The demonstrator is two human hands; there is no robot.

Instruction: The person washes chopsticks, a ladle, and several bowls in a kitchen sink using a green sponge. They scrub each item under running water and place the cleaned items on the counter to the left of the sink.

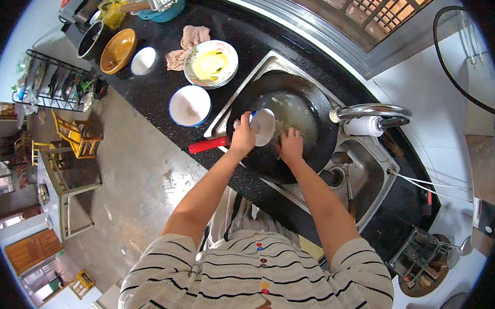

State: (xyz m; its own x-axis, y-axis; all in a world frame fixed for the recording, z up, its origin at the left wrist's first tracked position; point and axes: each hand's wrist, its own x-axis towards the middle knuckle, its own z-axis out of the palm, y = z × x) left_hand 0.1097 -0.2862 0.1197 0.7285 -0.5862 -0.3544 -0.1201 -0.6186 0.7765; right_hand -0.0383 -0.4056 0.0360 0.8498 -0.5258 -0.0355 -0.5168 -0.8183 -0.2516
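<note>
I see my left hand (242, 137) with its fingers clamped on a small white bowl (264, 127) over the black wok (314, 145) in the sink (366, 176). My right hand (290, 146), at the bowl's four o'clock, presses inside the wok; I cannot tell its fingers' state. A red handle (208, 145) lies on the bench (160, 86) at nine o'clock.

Grey floor (142, 182) – barred window (385, 2).
</note>
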